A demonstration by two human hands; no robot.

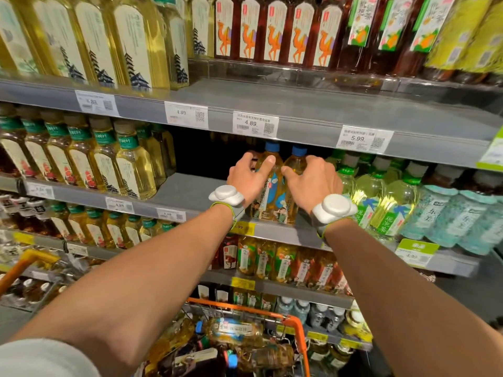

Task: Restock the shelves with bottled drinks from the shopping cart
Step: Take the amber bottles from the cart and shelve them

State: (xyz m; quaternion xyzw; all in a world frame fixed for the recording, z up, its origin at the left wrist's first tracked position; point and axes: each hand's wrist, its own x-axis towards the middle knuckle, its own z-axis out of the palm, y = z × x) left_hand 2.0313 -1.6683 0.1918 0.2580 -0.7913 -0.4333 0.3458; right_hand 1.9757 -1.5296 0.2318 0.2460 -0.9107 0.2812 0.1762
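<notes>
1. Hands: the left hand (249,176) grips the left blue-capped tea bottle (272,197) and the right hand (313,180) grips the right blue-capped tea bottle (291,213). The fingers curl round each bottle's shoulder, and the thumbs nearly meet between them.
2. Both bottles are upright, side by side and touching, at the front edge of the middle shelf (185,191), with their long axes vertical.
3. Bare shelf lies behind them and to the left, nearer the left hand. A push straight back looks the likely move.
4. More bottles (234,331) lie on their sides in the orange shopping cart (296,325) below.
</notes>
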